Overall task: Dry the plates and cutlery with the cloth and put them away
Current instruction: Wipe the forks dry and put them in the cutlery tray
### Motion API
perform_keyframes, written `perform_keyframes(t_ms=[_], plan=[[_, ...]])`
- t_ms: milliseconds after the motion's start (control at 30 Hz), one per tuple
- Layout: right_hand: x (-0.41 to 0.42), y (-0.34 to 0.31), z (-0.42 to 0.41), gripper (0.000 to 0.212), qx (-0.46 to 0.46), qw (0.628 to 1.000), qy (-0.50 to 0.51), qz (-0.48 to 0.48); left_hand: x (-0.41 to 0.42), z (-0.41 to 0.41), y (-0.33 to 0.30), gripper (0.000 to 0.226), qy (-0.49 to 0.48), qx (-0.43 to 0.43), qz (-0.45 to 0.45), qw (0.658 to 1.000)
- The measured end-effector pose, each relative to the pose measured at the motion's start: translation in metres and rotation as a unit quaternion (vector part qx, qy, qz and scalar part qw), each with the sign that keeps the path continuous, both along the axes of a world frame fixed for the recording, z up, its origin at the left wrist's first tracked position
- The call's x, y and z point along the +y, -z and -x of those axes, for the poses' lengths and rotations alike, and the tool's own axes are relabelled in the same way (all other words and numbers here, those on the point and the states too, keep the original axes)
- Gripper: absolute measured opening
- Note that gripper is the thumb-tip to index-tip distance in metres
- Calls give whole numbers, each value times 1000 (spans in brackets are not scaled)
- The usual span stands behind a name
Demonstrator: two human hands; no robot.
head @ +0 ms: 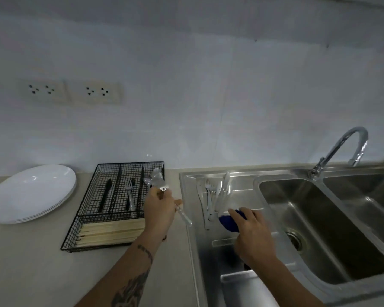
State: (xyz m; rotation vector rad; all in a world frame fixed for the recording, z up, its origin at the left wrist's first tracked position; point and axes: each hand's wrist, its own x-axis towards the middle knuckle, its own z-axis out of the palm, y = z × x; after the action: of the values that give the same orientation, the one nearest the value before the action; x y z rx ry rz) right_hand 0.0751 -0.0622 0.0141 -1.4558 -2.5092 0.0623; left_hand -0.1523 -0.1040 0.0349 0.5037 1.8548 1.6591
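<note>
The right hand reaches over the steel draining board, its fingers curled shut around a bunched blue cloth that bulges out just beyond the fingertips. Directly past the cloth and touching it, a heap of wet cutlery lies on the draining board: forks, spoons and a few blurred white-handled pieces, tangled so their number cannot be told. To the left, the left hand hovers over the counter at the right edge of a black wire cutlery tray, fingers pinched around a blurred piece of cutlery whose bright head points away past the fingertips over the tray's right compartment; whether it is a spoon cannot be told. Under that wrist, the tray's near compartment holds pale wooden chopsticks. Beyond the fingers, the middle compartment holds a fork and the left one a dark utensil. Further left, well apart from both hands, a stack of white plates sits on the counter. Right of the right hand lies the sink basin, with the curved tap behind it.
</note>
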Motion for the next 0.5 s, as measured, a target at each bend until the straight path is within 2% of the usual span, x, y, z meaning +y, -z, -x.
perform_keyframes(t_ms=[167, 233, 433, 500], plan=[[13, 1, 2, 71, 5, 1000, 12, 21, 7, 55, 7, 15, -11, 190, 71, 979], [16, 4, 3, 69, 3, 1000, 14, 18, 14, 77, 12, 15, -19, 206, 109, 972], [21, 14, 6, 70, -14, 998, 13, 53, 29, 129, 41, 46, 6, 219, 188, 957], [22, 19, 3, 70, -8, 998, 19, 63, 35, 140, 50, 37, 22, 234, 213, 948]])
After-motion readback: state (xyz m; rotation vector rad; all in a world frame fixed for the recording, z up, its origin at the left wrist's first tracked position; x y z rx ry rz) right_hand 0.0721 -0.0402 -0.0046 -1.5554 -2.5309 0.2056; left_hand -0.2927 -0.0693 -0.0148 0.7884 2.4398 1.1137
